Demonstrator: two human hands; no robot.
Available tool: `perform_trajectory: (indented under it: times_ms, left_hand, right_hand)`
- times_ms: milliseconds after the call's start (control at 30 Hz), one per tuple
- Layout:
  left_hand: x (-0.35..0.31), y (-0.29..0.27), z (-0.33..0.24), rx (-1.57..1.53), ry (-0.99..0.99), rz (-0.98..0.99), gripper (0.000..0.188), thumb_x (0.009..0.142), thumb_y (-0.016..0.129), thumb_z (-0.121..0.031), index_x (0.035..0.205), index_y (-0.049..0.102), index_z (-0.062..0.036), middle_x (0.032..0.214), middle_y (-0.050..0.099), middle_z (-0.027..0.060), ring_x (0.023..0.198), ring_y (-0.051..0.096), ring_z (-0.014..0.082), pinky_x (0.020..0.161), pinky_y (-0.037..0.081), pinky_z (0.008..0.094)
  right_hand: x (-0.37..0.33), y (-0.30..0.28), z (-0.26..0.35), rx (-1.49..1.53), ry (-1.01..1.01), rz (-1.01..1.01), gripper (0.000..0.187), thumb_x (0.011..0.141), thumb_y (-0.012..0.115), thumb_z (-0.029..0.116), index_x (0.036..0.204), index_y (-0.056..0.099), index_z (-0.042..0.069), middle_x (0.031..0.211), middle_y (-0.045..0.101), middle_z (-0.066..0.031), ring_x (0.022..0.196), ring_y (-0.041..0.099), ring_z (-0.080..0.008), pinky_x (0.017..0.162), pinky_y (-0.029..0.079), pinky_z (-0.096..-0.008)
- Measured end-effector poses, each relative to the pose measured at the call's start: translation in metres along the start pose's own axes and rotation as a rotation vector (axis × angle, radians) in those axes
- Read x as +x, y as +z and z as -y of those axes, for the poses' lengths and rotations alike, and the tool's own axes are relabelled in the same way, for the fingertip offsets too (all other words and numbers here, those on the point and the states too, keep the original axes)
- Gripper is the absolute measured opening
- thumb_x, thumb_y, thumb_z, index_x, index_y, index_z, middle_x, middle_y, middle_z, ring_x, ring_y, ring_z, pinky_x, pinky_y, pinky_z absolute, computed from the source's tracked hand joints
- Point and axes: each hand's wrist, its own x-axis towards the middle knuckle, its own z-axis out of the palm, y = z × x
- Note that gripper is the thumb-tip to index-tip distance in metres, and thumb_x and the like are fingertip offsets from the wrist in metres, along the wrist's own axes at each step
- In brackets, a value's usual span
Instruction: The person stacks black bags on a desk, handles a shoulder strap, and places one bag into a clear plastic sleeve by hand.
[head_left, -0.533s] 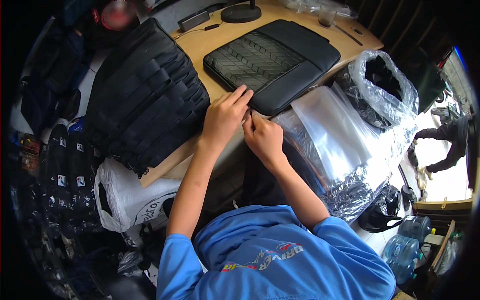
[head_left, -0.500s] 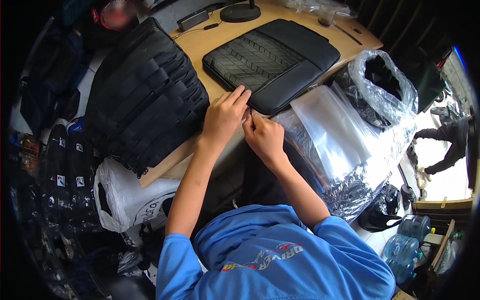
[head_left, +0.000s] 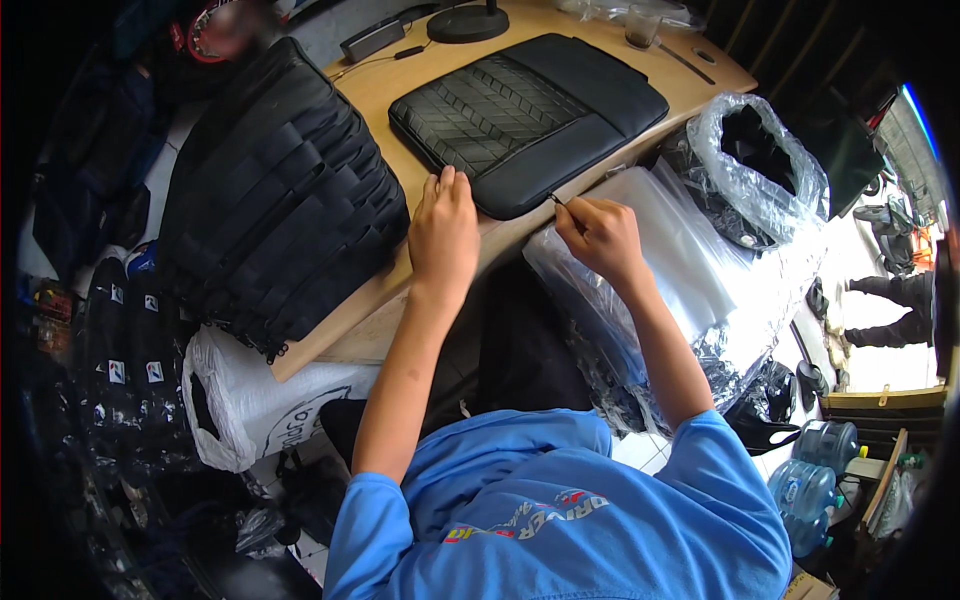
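Observation:
A flat black laptop sleeve [head_left: 540, 155] with a chevron-quilted panel lies on the wooden desk, its rounded near corner towards me. My left hand [head_left: 446, 235] rests at the sleeve's near-left edge, fingers stretched out and fingertips touching it; its thumb is hidden. Beside the near-right edge, my right hand [head_left: 603, 235] is closed in a pinch on a small dark zipper pull [head_left: 556, 198]. The sleeve's zip line itself is too dark to make out.
Left on the desk [head_left: 335, 335] leans a tall stack of black sleeves [head_left: 285, 190]. Clear plastic bags [head_left: 690, 250] bulge at the right. Farther back are a lamp base [head_left: 467, 23], a black box [head_left: 378, 41] and a cup [head_left: 642, 27]. Water jugs [head_left: 800, 490] stand lower right.
My right hand has moved right along the sleeve's near edge with the zipper pull, away from my left hand. My left hand has shifted slightly, its fingers now straighter.

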Motion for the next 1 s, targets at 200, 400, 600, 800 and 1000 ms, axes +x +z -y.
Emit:
perform_trajectory:
  times_ms: [200, 400, 600, 800, 1000]
  left_hand:
    - [0.006, 0.006, -0.030, -0.072, 0.349, -0.035, 0.032, 0.076, 0.063, -0.009, 0.106, 0.059, -0.0019, 0.111, 0.060, 0.0134, 0.106, 0.056, 0.0277, 0.092, 0.043, 0.0414]
    - [-0.002, 0.006, -0.016, -0.114, 0.311, -0.088, 0.019, 0.080, 0.058, -0.003, 0.098, 0.060, 0.0008, 0.101, 0.064, 0.0143, 0.098, 0.060, 0.0293, 0.088, 0.047, 0.0419]
    - [-0.005, 0.007, -0.010, -0.143, 0.310, -0.154, 0.019, 0.080, 0.056, 0.004, 0.098, 0.058, 0.0017, 0.100, 0.063, 0.0138, 0.096, 0.061, 0.0289, 0.090, 0.046, 0.0420]
    - [-0.005, 0.011, -0.013, -0.109, 0.252, -0.216, 0.018, 0.083, 0.053, 0.004, 0.100, 0.058, 0.0023, 0.098, 0.062, 0.0149, 0.094, 0.061, 0.0315, 0.089, 0.046, 0.0420]
    - [0.005, 0.014, -0.029, 0.015, 0.292, -0.081, 0.023, 0.080, 0.060, -0.012, 0.100, 0.058, -0.0014, 0.096, 0.059, 0.0124, 0.092, 0.059, 0.0294, 0.087, 0.046, 0.0441]
  right_hand:
    - [0.007, -0.003, -0.006, 0.052, -0.027, 0.016, 0.022, 0.076, 0.059, 0.010, 0.059, 0.048, 0.003, 0.054, 0.048, -0.0124, 0.048, 0.047, -0.0300, 0.047, 0.039, -0.0394]
    - [0.005, -0.012, -0.047, 0.018, 0.122, -0.013, 0.018, 0.076, 0.060, 0.010, 0.063, 0.052, 0.002, 0.058, 0.052, -0.0143, 0.054, 0.054, -0.0316, 0.051, 0.042, -0.0397]
    - [0.016, -0.043, -0.110, -0.101, 0.244, 0.025, 0.023, 0.082, 0.056, 0.021, 0.068, 0.056, 0.002, 0.063, 0.056, -0.0159, 0.057, 0.055, -0.0337, 0.054, 0.043, -0.0410]
    - [0.024, -0.057, -0.178, -0.236, 0.430, -0.073, 0.023, 0.083, 0.053, 0.026, 0.079, 0.064, 0.006, 0.077, 0.062, -0.0183, 0.070, 0.059, -0.0368, 0.063, 0.047, -0.0430]
    - [0.035, -0.054, -0.181, -0.099, 0.422, -0.146, 0.023, 0.082, 0.057, 0.025, 0.091, 0.065, 0.006, 0.081, 0.065, -0.0166, 0.075, 0.061, -0.0340, 0.070, 0.049, -0.0381]
